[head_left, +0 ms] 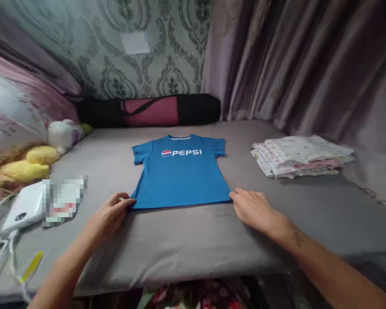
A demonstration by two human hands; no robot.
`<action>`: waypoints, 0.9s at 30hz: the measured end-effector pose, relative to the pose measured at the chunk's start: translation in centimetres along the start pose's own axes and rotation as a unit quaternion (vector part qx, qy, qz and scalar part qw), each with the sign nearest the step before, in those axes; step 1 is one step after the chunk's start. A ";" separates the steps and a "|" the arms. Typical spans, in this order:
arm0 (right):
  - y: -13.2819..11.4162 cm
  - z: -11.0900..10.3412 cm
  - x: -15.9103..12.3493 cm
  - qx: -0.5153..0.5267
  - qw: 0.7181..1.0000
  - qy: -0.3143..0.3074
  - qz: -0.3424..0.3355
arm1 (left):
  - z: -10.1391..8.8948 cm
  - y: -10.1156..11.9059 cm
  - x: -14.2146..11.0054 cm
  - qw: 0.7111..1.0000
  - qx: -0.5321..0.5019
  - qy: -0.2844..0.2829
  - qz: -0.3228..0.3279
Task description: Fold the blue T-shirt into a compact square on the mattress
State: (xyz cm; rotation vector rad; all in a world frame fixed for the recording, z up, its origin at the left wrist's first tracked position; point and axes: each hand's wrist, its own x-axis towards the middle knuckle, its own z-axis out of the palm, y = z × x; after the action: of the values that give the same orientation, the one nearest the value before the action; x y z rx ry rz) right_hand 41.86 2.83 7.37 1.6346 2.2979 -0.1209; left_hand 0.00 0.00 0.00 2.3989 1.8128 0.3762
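Observation:
A blue T-shirt (183, 180) with a white PEPSI print lies spread flat, front side up, its collar pointing away from me. My left hand (113, 211) pinches the left corner of its bottom hem. At the opposite end of the hem, my right hand (249, 207) grips the right corner with fingers closed. Between the two hands the hem runs nearly straight. Both short sleeves lie out to the sides.
Grey sheet (180, 244) covers the bed. Folded patterned cloths (302, 156) are stacked at right. A black and pink long bag (151, 110) lies along the wall. Plush toys (35, 163), a white device with cables (27, 206) and a blurred packet (66, 201) are at left.

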 end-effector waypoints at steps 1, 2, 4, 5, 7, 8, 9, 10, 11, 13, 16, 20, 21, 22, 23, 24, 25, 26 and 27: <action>-0.4 -1.3 0.8 0.003 1.000 -0.016 -0.008 | -0.1 0.1 0.1 1.000 0.003 0.004 0.020; -0.9 -2.4 1.7 0.009 1.000 -0.022 -0.017 | -0.1 0.3 0.3 0.999 0.006 0.008 0.037; -2.5 -3.7 4.2 0.030 0.999 -0.011 -0.037 | 0.1 0.4 0.4 0.998 0.013 0.018 0.061; -3.7 -3.8 5.7 0.054 0.997 0.024 -0.052 | 0.2 0.3 0.3 0.997 0.019 0.022 0.069; -6.2 -3.0 9.3 0.106 0.985 0.103 -0.087 | 0.8 0.1 0.1 0.996 0.029 0.035 0.074; -7.5 -2.3 11.1 0.122 0.978 0.131 -0.108 | 1.1 -0.1 -0.1 0.996 0.031 0.044 0.073; -8.5 -1.5 12.7 0.137 0.973 0.144 -0.119 | 1.3 -0.2 -0.4 0.996 0.032 0.052 0.072; -9.3 -0.6 14.1 0.157 0.970 0.145 -0.118 | 1.6 -0.4 -0.6 0.995 0.031 0.059 0.072; -9.7 0.1 15.2 0.172 0.967 0.146 -0.117 | 1.8 -0.5 -0.9 0.995 0.029 0.067 0.073; -9.4 1.4 16.5 0.193 0.964 0.149 -0.102 | 2.1 -0.6 -1.3 0.994 0.021 0.077 0.071; -6.7 2.5 16.9 0.188 0.966 0.167 -0.050 | 2.2 -0.5 -1.5 0.994 0.006 0.087 0.064; -1.8 3.6 16.3 0.153 0.973 0.174 0.013 | 2.2 -0.3 -1.3 0.991 -0.020 0.115 0.070; -0.8 3.9 16.0 0.145 0.974 0.172 0.007 | 2.1 -0.2 -1.2 0.990 -0.027 0.119 0.072; 0.1 4.1 15.6 0.137 0.976 0.171 -0.008 | 2.1 -0.1 -1.2 0.989 -0.033 0.122 0.072; 0.7 4.3 15.1 0.130 0.976 0.171 -0.030 | 2.1 -0.1 -1.2 0.989 -0.039 0.124 0.072; 1.2 4.5 14.4 0.123 0.976 0.172 -0.056 | 2.1 0.0 -1.2 0.988 -0.044 0.128 0.071; 1.5 4.7 13.7 0.118 0.974 0.173 -0.082 | 2.1 0.1 -1.2 0.987 -0.049 0.133 0.069; 1.8 4.9 12.8 0.115 0.972 0.172 -0.108 | 2.1 0.2 -1.3 0.987 -0.053 0.138 0.066; 2.0 5.1 11.9 0.115 0.970 0.169 -0.131 | 2.2 0.3 -1.4 0.986 -0.056 0.143 0.062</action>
State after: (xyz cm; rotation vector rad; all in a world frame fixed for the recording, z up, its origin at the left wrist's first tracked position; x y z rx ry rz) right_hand 41.27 13.04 -0.83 1.5440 2.8508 -0.1872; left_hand 0.50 -1.30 -2.19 2.4911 1.6925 0.8518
